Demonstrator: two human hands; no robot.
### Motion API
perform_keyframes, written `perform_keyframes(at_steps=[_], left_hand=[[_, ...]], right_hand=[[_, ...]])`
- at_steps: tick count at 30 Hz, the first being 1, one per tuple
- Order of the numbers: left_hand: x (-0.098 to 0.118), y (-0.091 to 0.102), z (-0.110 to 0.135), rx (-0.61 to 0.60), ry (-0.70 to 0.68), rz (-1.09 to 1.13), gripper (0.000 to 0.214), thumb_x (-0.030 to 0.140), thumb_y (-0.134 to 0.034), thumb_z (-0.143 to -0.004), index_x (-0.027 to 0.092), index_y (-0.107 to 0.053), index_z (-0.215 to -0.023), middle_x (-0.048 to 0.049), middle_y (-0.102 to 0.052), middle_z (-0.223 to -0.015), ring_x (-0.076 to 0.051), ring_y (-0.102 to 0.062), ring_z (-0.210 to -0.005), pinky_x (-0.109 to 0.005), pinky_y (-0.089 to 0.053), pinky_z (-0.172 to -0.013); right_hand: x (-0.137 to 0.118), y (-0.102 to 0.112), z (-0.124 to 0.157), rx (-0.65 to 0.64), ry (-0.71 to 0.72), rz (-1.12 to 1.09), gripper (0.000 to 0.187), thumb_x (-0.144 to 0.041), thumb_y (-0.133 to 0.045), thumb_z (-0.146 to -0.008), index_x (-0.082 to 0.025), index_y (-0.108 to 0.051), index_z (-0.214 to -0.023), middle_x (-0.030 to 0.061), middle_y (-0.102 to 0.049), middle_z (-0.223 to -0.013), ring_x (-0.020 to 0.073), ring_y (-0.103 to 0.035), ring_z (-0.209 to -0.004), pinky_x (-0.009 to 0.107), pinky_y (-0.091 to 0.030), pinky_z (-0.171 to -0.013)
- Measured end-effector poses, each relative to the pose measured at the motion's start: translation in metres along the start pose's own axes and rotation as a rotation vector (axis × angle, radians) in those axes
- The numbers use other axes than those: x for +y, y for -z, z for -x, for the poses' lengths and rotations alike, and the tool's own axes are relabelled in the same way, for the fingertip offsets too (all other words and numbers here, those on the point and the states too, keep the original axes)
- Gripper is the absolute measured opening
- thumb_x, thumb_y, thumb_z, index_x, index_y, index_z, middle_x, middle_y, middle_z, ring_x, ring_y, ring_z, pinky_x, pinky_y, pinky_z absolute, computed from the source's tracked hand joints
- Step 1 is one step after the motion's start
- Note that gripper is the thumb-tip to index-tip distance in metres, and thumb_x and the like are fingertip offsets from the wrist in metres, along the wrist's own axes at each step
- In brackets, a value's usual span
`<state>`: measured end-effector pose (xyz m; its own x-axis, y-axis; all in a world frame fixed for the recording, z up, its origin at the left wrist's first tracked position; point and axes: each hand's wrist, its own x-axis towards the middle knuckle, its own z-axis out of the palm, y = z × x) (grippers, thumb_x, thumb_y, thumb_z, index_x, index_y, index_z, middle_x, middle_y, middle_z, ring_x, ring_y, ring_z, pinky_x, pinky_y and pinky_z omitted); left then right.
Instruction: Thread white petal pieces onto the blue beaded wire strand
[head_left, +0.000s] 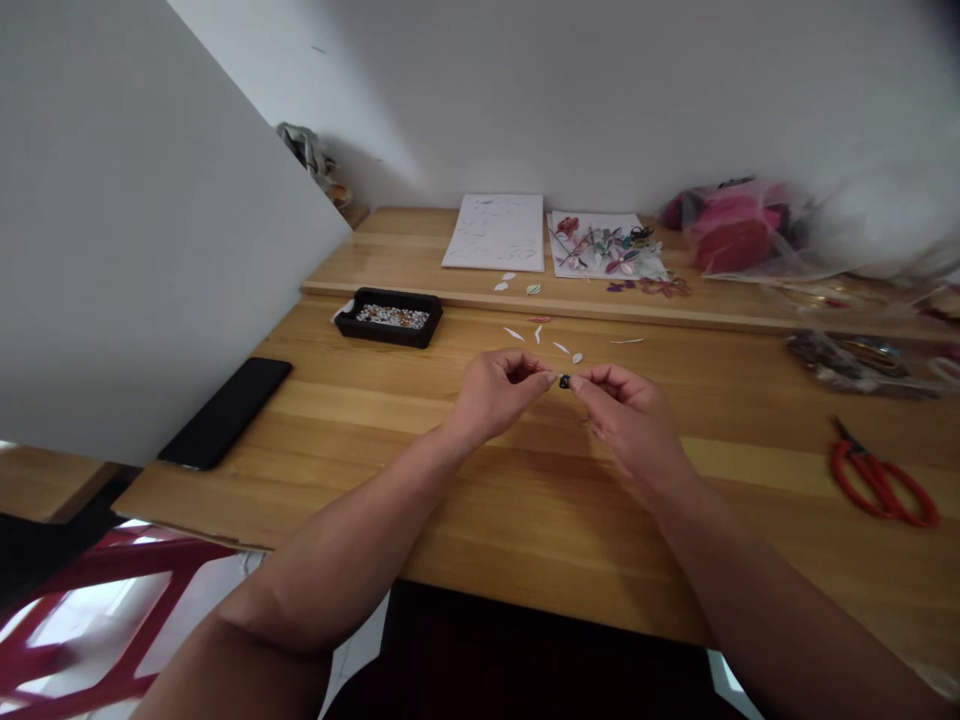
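Both hands meet over the middle of the wooden table. My right hand [626, 405] pinches a small black piece [565, 382] between thumb and fingertips; it is too small to name. My left hand [499, 390] is closed in a pinch at the left side of that piece, and what its fingertips hold is too small to make out. Just beyond the fingers lie a small white leaf-shaped piece [577, 358], a thin white sliver [561, 347] and a V-shaped white piece [538, 335].
A black tray of beads [390, 337] and a black phone [226, 412] lie to the left. Red-handled scissors [881, 485] are at the right. On the raised back ledge are a white sheet [495, 230], colourful flower pieces [607, 245] and plastic bags [739, 230].
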<state>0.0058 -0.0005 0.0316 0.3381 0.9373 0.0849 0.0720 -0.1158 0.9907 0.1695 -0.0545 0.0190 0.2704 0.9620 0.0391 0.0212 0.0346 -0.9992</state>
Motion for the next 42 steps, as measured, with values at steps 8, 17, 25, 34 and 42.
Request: perform_keyframes(at_steps=[8, 17, 25, 34, 42], left_hand=[[-0.004, -0.005, -0.004, 0.056, 0.092, 0.202, 0.018, 0.030, -0.076, -0.074, 0.015, -0.066, -0.072, -0.0028, -0.069, -0.071, -0.009, -0.055, -0.062, -0.025, -0.044, -0.062], [-0.009, -0.007, -0.003, -0.008, 0.171, 0.336, 0.024, 0.036, -0.079, -0.073, 0.015, -0.067, -0.077, -0.0033, -0.071, -0.077, -0.009, -0.056, -0.064, -0.025, -0.042, -0.064], [-0.010, -0.008, -0.004, -0.017, 0.140, 0.337, 0.023, 0.034, -0.078, -0.072, 0.016, -0.066, -0.076, -0.0007, -0.067, -0.072, -0.008, -0.054, -0.062, -0.025, -0.041, -0.062], [-0.012, -0.009, -0.005, -0.019, 0.050, 0.268, 0.018, 0.029, -0.077, -0.072, 0.015, -0.065, -0.074, -0.0006, -0.068, -0.072, -0.009, -0.057, -0.064, -0.025, -0.046, -0.065], [-0.007, 0.000, -0.005, -0.100, 0.040, 0.091, 0.013, 0.026, -0.074, -0.076, 0.014, -0.068, -0.076, -0.0020, -0.070, -0.073, -0.009, -0.058, -0.064, -0.024, -0.045, -0.065]], right_hand=[[-0.001, 0.002, 0.006, 0.028, 0.161, 0.231, 0.014, -0.033, -0.072, -0.084, -0.020, -0.070, -0.082, -0.0017, -0.062, -0.066, 0.0104, -0.049, -0.055, 0.026, -0.039, -0.051], [0.001, -0.002, 0.013, 0.031, 0.497, 0.516, 0.003, -0.021, -0.067, -0.087, -0.021, -0.070, -0.089, -0.0001, -0.070, -0.072, 0.0128, -0.060, -0.060, 0.027, -0.046, -0.058], [0.003, 0.000, 0.015, -0.003, 0.725, 0.725, 0.009, -0.013, -0.062, -0.089, -0.021, -0.067, -0.090, 0.0007, -0.070, -0.075, 0.0143, -0.062, -0.064, 0.028, -0.046, -0.062], [-0.002, -0.002, 0.020, -0.042, 0.771, 0.835, 0.012, -0.015, -0.056, -0.093, -0.024, -0.063, -0.088, 0.0024, -0.069, -0.076, 0.0170, -0.061, -0.067, 0.032, -0.047, -0.066], [-0.014, 0.007, 0.016, 0.085, 0.731, 0.781, 0.009, -0.021, -0.061, -0.093, -0.026, -0.069, -0.090, 0.0020, -0.067, -0.074, 0.0176, -0.059, -0.066, 0.034, -0.045, -0.065]])
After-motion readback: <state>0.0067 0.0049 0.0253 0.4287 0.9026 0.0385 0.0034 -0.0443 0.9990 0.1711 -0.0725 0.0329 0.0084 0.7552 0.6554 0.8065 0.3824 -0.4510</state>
